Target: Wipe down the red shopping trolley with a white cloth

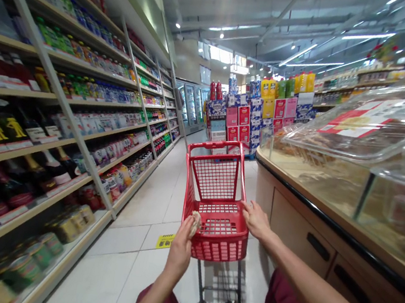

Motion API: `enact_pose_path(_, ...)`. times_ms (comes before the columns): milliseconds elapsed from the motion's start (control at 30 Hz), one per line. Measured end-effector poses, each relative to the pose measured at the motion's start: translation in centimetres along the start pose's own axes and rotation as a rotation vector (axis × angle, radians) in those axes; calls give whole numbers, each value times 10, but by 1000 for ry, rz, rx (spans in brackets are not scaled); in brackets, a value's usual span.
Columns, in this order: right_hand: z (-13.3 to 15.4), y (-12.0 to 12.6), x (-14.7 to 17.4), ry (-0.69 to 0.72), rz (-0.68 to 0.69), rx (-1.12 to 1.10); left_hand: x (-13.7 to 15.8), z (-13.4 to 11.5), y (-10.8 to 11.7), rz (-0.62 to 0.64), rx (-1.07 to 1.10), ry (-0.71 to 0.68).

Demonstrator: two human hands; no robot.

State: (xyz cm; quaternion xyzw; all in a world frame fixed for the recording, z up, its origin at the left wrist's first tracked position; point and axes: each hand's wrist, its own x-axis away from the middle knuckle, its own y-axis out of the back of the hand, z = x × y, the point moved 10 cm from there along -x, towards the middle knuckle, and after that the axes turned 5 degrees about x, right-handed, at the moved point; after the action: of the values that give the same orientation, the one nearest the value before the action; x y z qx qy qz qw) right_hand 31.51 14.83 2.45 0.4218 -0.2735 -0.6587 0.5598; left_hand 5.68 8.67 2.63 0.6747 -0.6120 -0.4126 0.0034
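Observation:
A red plastic shopping cart (218, 246) on grey legs with casters stands before me in the aisle. My left hand (180, 248) is closed around a crumpled whitish cloth (195, 223), which lies against the cart's left rim. On the opposite side, my right hand (255, 220) has its fingers on the right rim, with the thumb side toward the basket. How firmly those fingers grip is partly hidden. The basket's lattice back and floor show between my hands, and its handle rises at the far end.
Shelves of bottles and cans (93, 88) line the left side. At right stands a wooden counter (302, 223) with clear-packed food (368, 121). Stacked drink cartons (244, 117) stand ahead, with glass-door coolers (190, 103) farther back. A yellow label (165, 241) marks the tiled floor.

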Motion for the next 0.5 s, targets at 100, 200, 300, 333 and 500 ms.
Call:
enact_pose_path(100, 54, 1, 35, 217, -100, -140, -4, -4, -30, -53, 426, 360)
enact_pose_path(200, 94, -20, 66, 245, -81, -426, 0, -32, -73, 27, 867, 552)
enact_pose_path(300, 95, -27, 73, 84, -138, -634, -1, -54, -81, 209, 932, 520)
enact_pose_path(333, 91, -22, 71, 66, -154, -661, -3, -53, -74, 252, 813, 471)
enact_pose_path(500, 52, 33, 59, 193, -290, -300, -13, -2, -20, 207, 26, 236)
